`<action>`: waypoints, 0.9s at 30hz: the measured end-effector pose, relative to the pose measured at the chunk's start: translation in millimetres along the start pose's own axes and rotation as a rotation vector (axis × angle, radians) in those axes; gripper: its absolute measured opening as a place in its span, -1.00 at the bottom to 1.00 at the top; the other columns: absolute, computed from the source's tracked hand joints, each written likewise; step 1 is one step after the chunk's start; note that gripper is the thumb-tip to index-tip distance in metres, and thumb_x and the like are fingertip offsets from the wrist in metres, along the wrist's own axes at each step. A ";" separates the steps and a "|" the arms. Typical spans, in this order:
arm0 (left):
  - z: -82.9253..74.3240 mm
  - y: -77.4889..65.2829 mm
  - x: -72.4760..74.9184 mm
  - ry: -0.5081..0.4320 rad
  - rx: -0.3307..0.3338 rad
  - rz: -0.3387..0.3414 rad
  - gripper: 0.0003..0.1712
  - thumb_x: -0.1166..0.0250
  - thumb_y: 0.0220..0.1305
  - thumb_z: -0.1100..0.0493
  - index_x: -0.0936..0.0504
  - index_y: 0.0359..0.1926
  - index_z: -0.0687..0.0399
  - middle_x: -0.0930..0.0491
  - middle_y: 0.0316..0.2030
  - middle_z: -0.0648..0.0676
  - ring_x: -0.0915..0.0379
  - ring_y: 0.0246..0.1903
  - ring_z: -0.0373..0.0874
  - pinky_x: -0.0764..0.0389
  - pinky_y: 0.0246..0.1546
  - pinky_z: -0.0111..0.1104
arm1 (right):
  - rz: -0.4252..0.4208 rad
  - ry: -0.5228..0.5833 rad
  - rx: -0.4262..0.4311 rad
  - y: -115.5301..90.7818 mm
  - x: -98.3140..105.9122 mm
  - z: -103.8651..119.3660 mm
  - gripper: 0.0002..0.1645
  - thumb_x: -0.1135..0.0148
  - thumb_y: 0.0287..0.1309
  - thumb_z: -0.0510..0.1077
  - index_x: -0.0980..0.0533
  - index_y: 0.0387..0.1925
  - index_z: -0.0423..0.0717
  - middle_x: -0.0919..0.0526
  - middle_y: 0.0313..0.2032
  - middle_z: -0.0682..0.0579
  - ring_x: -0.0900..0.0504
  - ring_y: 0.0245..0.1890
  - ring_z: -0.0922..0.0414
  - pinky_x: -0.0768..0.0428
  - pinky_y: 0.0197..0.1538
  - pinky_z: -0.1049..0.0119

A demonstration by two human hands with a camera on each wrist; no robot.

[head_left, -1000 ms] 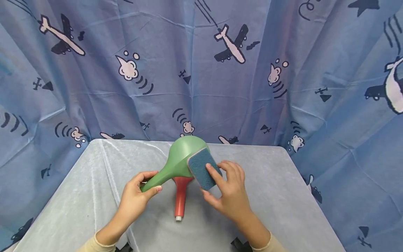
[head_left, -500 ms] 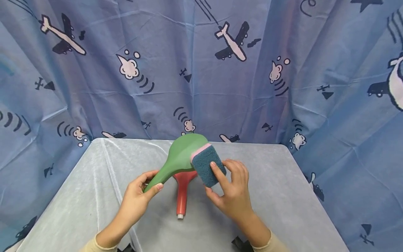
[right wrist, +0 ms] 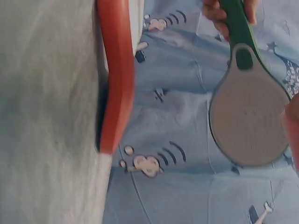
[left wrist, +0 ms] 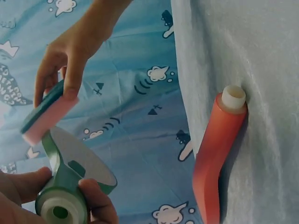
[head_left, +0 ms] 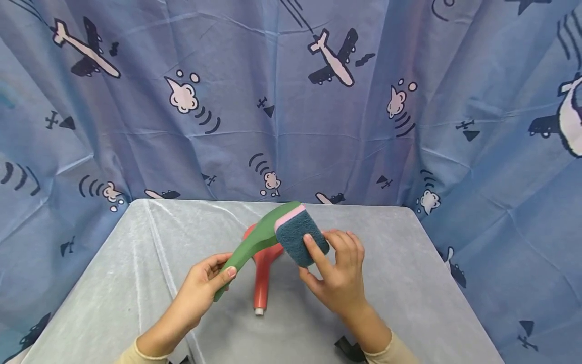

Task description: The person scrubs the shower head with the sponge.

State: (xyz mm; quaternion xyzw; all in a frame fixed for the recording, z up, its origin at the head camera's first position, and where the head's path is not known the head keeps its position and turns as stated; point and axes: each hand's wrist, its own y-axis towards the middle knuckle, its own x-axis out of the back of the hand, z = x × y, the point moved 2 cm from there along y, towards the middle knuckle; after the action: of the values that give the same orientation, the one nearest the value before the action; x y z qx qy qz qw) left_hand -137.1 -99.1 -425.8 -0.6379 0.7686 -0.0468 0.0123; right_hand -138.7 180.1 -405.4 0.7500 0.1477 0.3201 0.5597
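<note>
My left hand (head_left: 197, 290) grips the handle of a green handheld shower head (head_left: 256, 240), held up above the table. The shower head is tilted edge-on in the head view; its round grey face (right wrist: 250, 116) shows in the right wrist view, and the hollow handle end (left wrist: 60, 207) in the left wrist view. With thumb and fingers, my right hand (head_left: 343, 278) holds a sponge (head_left: 297, 240), teal scouring side toward the head camera. Its pink side (left wrist: 51, 121) lies against the back of the shower head near the top.
A red shower head (head_left: 261, 283) lies on the table behind the green one, its white threaded end (head_left: 259, 312) toward me. A grey cloth covers the table (head_left: 409, 283). Behind hangs a blue curtain (head_left: 227, 101) printed with planes.
The green shower head has turned from showing its rounded back to nearly edge-on, its handle end dropping lower. The sponge has shifted slightly right, its pink layer now visible.
</note>
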 end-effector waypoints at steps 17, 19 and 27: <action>9.2 -0.7 8.0 -0.137 -0.062 0.343 -0.41 -0.32 0.38 0.31 -0.34 0.27 0.62 -0.66 -0.09 0.09 -0.67 -0.15 -0.17 -0.73 -0.12 -0.33 | -0.020 0.092 0.153 12.7 -3.2 4.3 -0.48 -0.27 0.16 0.03 -0.65 0.11 -0.10 -0.58 -0.06 -0.29 -0.53 -0.02 -0.23 -0.38 0.14 -0.25; 10.0 -0.8 8.6 -0.163 -0.058 0.399 -0.40 -0.32 0.36 0.35 -0.32 0.27 0.65 -0.64 -0.08 0.12 -0.68 -0.11 -0.14 -0.74 -0.08 -0.30 | 0.002 0.075 0.266 14.0 -3.6 9.2 -0.48 -0.28 0.18 0.04 -0.63 0.15 -0.05 -0.59 -0.05 -0.25 -0.54 0.00 -0.20 -0.38 0.19 -0.23; 13.2 2.1 15.0 -0.115 -0.091 0.422 -0.41 -0.27 0.40 0.35 -0.26 0.29 0.63 -0.60 -0.02 0.17 -0.65 -0.05 -0.12 -0.69 0.00 -0.36 | -0.096 0.081 0.101 27.2 -0.7 -0.3 -0.54 -0.28 0.12 0.01 -0.67 0.04 -0.07 -0.58 -0.10 -0.30 -0.52 -0.06 -0.25 -0.33 0.21 -0.26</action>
State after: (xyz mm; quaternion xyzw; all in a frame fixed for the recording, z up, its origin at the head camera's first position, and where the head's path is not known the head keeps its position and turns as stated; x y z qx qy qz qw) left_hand -140.9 -114.2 -438.5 -0.4643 0.8845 0.0280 0.0369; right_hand -143.1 171.0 -380.2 0.7558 0.2217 0.3152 0.5294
